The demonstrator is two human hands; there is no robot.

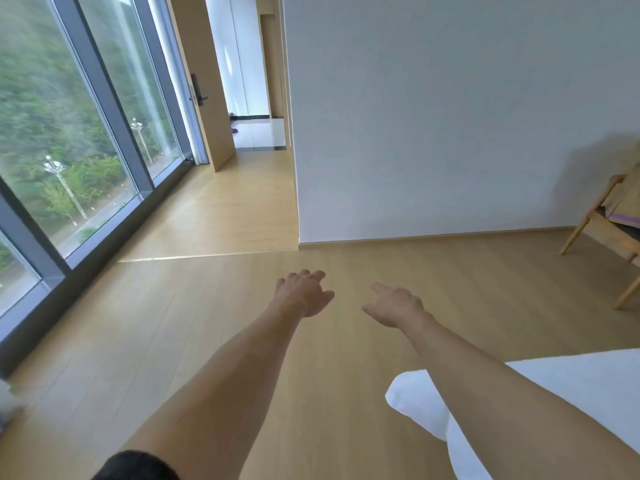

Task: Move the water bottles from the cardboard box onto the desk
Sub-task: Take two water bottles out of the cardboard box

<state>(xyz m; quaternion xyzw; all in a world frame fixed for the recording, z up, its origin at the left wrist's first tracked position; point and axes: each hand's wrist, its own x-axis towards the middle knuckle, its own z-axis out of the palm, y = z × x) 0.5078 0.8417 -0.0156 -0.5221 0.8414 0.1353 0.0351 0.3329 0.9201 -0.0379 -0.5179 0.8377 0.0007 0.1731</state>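
Both arms reach forward over the wooden floor (214, 341). Left hand (304, 292): fingers (313, 273) loosely spread, holding nothing. Right hand (396, 304): fingers (379, 288) extended and relaxed, also empty. The hands sit near each other, apart, above bare floor.

No water bottles, cardboard box or bench in view; their location cannot be told from here. Judgement: the task is at its search or approach stage, with the arms out in front probably for balance or ready to take hold while the head turns.

Surroundings: tall window (69, 133) along the left, white wall (450, 116) ahead, open doorway (249, 98) beyond the wall's corner. A wooden chair (602, 216) stands by the wall at the right edge. White bedding (571, 382) fills the lower right corner, under the right forearm.

Next move likely calls for turning to find the box.
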